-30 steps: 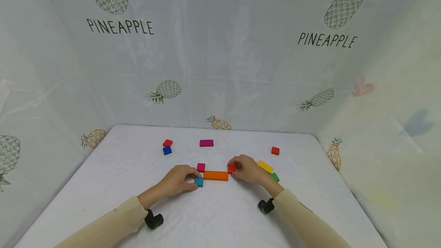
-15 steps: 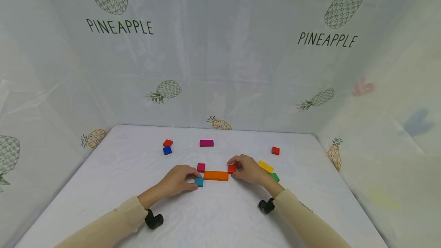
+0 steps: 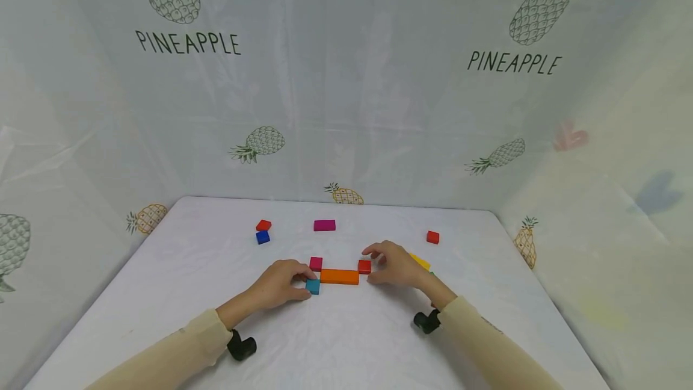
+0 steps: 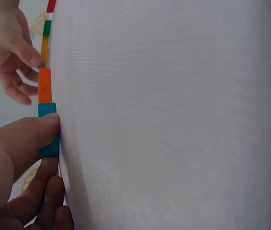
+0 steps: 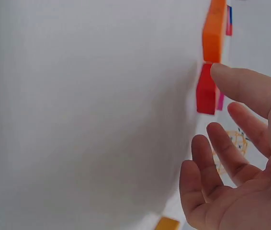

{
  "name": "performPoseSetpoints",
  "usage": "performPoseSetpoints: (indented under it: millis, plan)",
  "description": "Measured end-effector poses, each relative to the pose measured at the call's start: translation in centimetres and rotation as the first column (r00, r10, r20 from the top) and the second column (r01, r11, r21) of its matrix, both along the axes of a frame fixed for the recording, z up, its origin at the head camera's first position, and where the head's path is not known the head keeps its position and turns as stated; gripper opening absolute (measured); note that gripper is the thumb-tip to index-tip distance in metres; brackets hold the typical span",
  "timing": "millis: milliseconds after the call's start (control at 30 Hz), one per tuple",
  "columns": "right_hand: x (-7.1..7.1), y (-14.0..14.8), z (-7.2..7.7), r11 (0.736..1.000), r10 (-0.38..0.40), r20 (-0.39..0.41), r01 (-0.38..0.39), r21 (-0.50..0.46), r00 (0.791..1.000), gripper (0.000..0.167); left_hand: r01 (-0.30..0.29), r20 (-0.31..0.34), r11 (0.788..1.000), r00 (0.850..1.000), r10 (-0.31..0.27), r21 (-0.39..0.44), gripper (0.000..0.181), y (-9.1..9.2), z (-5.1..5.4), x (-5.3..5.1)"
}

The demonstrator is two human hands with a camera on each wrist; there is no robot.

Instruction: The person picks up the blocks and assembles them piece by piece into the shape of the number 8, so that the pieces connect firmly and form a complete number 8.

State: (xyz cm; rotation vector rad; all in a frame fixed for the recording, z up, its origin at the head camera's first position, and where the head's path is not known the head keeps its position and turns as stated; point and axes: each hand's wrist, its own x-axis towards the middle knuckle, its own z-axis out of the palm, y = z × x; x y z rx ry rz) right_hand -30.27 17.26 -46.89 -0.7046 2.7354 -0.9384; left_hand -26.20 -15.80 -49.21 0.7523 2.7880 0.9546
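Observation:
The left hand (image 3: 277,284) pinches a teal block (image 3: 313,286) between thumb and fingers, at the left end of a long orange block (image 3: 339,277). A small crimson block (image 3: 316,263) lies just behind the teal one. At the orange block's right end sits a red block (image 3: 364,266). Around that red block the right hand (image 3: 397,266) is spread, thumb and fingers apart, with nothing held. In the right wrist view, the thumb is close to the red block (image 5: 206,89); whether it touches cannot be told. The left wrist view shows the thumb on the teal block (image 4: 48,110).
Farther back on the white table (image 3: 216,227) lie a red block (image 3: 263,225) and a blue block (image 3: 262,237), a magenta block (image 3: 325,225), and another red block (image 3: 433,237). A yellow block (image 3: 420,261) and a green one are partly hidden behind the right hand.
The right hand has let go of the red block and moved slightly right, its fingers spread wider. The left hand keeps its hold on the teal block.

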Motion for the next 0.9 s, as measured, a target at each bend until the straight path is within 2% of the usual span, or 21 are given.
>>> performPoseSetpoints:
  millis: [133, 333, 600, 767, 900]
  plan:
    - [-0.5, 1.1, 0.6, 1.000, -0.026, -0.017, 0.026, -0.004, 1.000, 0.047, 0.003, 0.000, 1.000, 1.000, -0.003, 0.002, 0.025, 0.0, 0.0, 0.0]
    - [-1.8, 3.4, 1.6, 0.994, -0.107, -0.028, 0.107, 0.001, 0.994, 0.050, 0.006, -0.004, 1.000, 1.000, -0.006, 0.001, 0.025, -0.1, 0.0, 0.0]
    - [-3.5, 7.4, 2.7, 0.990, -0.133, -0.116, 0.136, 0.021, 0.984, 0.049, 0.010, -0.011, 1.000, 1.000, -0.011, -0.004, 0.025, -0.1, -0.3, -0.1]
    - [-4.5, 9.6, 2.6, 0.979, -0.196, -0.123, 0.200, 0.028, 0.973, 0.050, 0.015, -0.020, 1.000, 1.000, -0.015, -0.009, 0.025, -0.2, -0.5, -0.2]
    - [-5.2, 11.3, 2.0, 0.966, -0.247, -0.132, 0.255, 0.047, 0.960, 0.049, 0.014, -0.012, 1.000, 1.000, -0.014, -0.003, 0.025, -0.2, -0.4, -0.2]
